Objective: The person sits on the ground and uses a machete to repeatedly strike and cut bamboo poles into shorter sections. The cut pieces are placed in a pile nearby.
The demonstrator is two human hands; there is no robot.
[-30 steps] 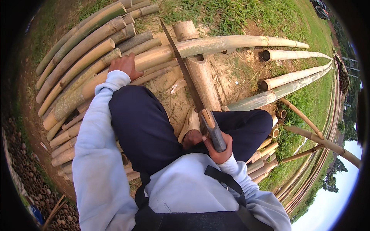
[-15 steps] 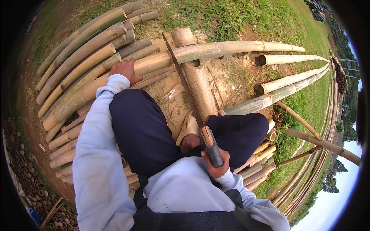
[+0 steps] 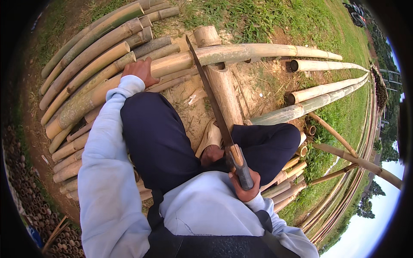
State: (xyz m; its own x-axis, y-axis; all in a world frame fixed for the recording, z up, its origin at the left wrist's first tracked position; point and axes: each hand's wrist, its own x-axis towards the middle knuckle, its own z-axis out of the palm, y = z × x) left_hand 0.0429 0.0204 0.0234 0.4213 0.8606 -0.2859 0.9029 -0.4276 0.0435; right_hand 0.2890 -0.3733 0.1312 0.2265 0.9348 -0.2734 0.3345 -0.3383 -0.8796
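Note:
A long bamboo pole (image 3: 165,66) lies crosswise in front of me, from the stack at the left to the grass at the far right. My left hand (image 3: 140,73) presses down on it, fingers curled over its top. My right hand (image 3: 247,187), near my lap, is closed round the handle of a handsaw (image 3: 217,111). The saw's long dark blade reaches away from me and crosses the pole, to the right of my left hand. Where blade and pole meet, the depth of any cut cannot be made out. A thick bamboo support piece (image 3: 225,94) sits beneath the pole.
Cut bamboo lengths (image 3: 92,53) are stacked at the left, with more beside my right knee. Long bamboo poles (image 3: 309,106) lie on the grass at the right, near crossed bamboo props (image 3: 359,160). My foot (image 3: 211,154) is close to the blade.
The saw and my right hand have shifted slightly to the right, the blade still across the pole. My left hand keeps its place on the pole. The whole view has moved a little.

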